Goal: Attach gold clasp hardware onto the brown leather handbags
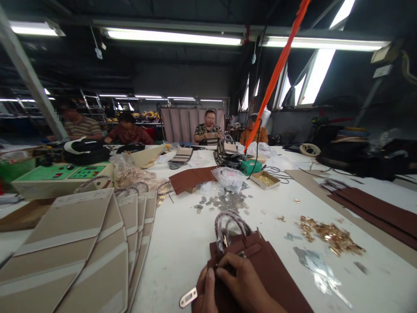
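A dark brown bag piece [276, 278] with wrapped handles [230, 221] lies on the white table at the bottom centre. My left hand [206, 291] is closed at its left edge, thumb upward. Beside that hand, a metal plate with an oblong slot [188, 298] sticks out to the left; how it is held is hidden. My right hand [239, 276] rests over the bag, its thumb and index finger pinched close to the left thumb. Whatever lies between those fingertips is too small to make out. A brown strap [252, 251] crosses the bag just above my right hand.
Beige panels [71, 234] stand overlapped at left. Gold fittings [332, 234] and flat metal plates [321, 269] lie at right, grey metal pieces [228, 202] beyond the bag. An orange cloth strip [276, 78] hangs down to a green box [251, 167]. Several people sit farther back.
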A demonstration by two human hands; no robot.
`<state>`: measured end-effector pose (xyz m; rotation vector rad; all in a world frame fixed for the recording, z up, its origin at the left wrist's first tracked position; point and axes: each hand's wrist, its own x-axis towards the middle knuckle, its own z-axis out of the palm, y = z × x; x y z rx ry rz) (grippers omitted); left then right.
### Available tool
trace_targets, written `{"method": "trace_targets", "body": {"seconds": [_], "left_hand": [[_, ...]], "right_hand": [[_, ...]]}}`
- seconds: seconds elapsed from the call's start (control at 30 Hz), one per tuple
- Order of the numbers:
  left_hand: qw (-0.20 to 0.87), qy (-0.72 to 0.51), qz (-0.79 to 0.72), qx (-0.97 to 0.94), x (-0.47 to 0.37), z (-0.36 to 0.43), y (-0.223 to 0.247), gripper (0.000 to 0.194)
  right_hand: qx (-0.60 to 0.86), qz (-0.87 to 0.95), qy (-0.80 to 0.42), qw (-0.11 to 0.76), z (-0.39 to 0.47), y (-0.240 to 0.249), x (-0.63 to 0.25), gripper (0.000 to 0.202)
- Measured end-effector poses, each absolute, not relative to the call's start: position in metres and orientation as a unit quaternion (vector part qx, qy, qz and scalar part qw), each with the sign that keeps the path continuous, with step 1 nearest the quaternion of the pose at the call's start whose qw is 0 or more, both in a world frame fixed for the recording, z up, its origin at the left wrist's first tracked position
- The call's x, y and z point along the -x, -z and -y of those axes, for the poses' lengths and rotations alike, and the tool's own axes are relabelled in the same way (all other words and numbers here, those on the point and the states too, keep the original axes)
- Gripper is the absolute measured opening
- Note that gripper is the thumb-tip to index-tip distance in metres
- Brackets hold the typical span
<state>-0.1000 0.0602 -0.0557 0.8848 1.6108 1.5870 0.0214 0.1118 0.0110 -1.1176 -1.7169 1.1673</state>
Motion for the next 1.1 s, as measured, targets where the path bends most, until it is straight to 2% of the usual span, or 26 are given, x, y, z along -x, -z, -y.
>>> {"method": "trace_targets", "body": {"seconds": [0.2, 0.37, 0.47, 0.57, 0.67, 0.73, 0.77, 0.9, 1.1], "left_hand": [[0.384, -0.590, -0.653, -0.280, 0.097, -0.068, 0.037, 0.054], [0.385, -0.555, -0.670, -0.307, 0.102, -0.066, 0.023, 0.058], [0.372, -0.535, -0.663, -0.368, 0.108, -0.067, 0.015, 0.056], [0.264, -0.509, -0.688, -0.445, 0.116, -0.069, 0.005, 0.057], [0.070, -0.507, -0.689, -0.513, 0.114, -0.069, -0.010, 0.062], [-0.018, -0.521, -0.639, -0.566, 0.101, -0.065, -0.022, 0.054], [-0.031, -0.524, -0.607, -0.597, 0.091, -0.062, -0.026, 0.047], [0.012, -0.466, -0.518, -0.717, 0.048, -0.054, -0.037, 0.031], [0.059, -0.356, -0.527, -0.769, 0.032, -0.071, -0.039, 0.034]], "right_hand": [[0.448, 0.655, -0.467, 0.392, -0.114, -0.010, -0.016, 0.005], [0.438, 0.657, -0.479, 0.382, -0.100, -0.026, -0.042, 0.014], [0.421, 0.642, -0.528, 0.363, -0.093, -0.033, -0.074, 0.019], [0.408, 0.631, -0.554, 0.359, -0.091, -0.034, -0.104, 0.025], [0.426, 0.615, -0.548, 0.374, -0.090, -0.029, -0.119, 0.025], [0.435, 0.586, -0.569, 0.378, -0.090, -0.026, -0.123, 0.028], [0.433, 0.574, -0.579, 0.384, -0.089, -0.026, -0.123, 0.030], [0.415, 0.561, -0.573, 0.431, -0.087, -0.030, -0.128, 0.025], [0.432, 0.532, -0.574, 0.448, -0.092, -0.020, -0.145, 0.023]]}}
